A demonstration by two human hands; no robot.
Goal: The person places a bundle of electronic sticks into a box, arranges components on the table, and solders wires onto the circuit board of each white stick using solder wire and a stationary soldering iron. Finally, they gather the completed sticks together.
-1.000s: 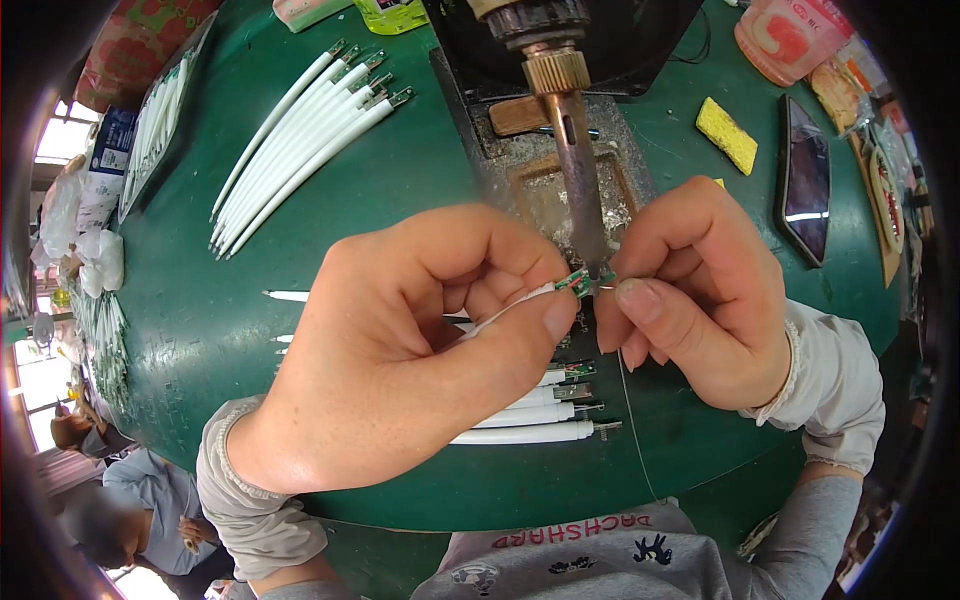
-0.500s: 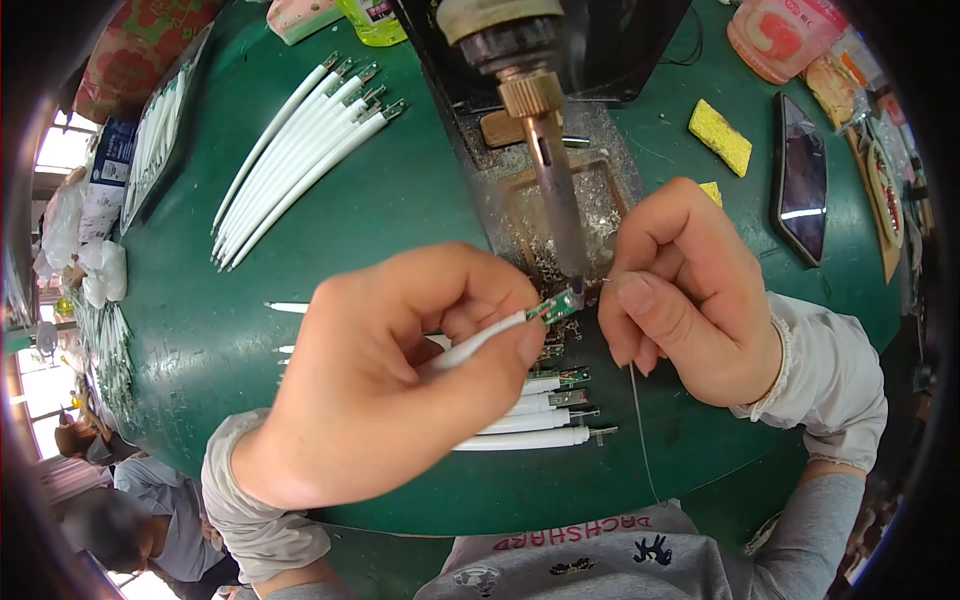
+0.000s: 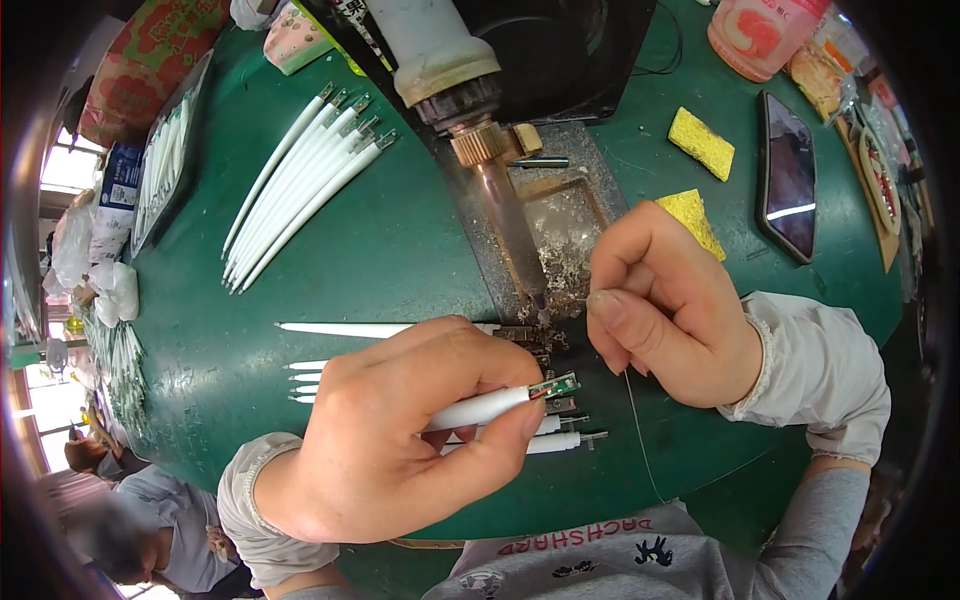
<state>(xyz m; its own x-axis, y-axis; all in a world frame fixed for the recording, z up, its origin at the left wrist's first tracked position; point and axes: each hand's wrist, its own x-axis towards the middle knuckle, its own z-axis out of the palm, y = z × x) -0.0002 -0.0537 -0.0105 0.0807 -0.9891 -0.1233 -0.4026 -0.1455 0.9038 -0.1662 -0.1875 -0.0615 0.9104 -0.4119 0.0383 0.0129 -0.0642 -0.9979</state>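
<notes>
My left hand is closed around a white stylus-like pen, whose bare green circuit board with a red wire sticks out to the right. Thin solder wire hangs down from my right hand, pinched between thumb and fingers. Between and above the hands, a soldering iron points downward, its tip apart from the board. Under and beside my left hand lie several more white pens, partly hidden by it.
A solder-spattered metal plate lies under the iron. At the back left is a bundle of white pens. Two yellow sponges, a phone and a pink tub are on the right. Another person sits at lower left.
My left hand has moved down with the pen, taking its board away from the iron's tip. My right hand has shifted slightly left, still pinching the solder wire. The view has shifted a little.
</notes>
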